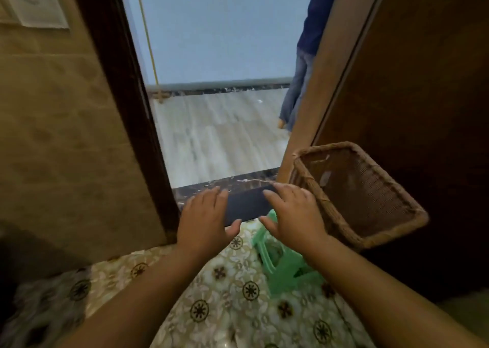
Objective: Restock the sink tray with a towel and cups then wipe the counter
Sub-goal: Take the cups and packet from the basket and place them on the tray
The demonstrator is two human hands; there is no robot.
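While both hands grip it, a dark flat rectangular object (244, 204) is held level in a doorway.

Left hand (205, 216) clamps its left end, fingers on top, thumb under the near edge; right hand (292, 214) clamps the right end the same way. Object is dark navy to black, matte, thin; whether cloth or board cannot be told. Below the right hand, a green plastic stool (284, 264) on floral-patterned floor tiles (211, 294). Just right of the right hand, an empty woven wicker basket (354, 197), tilted, against a brown wooden door (423, 83). Beyond the fingertips, a dark marble threshold (227, 183), then pale flooring (217, 136). Another person's jeans-clad leg (295, 93) stands outside.
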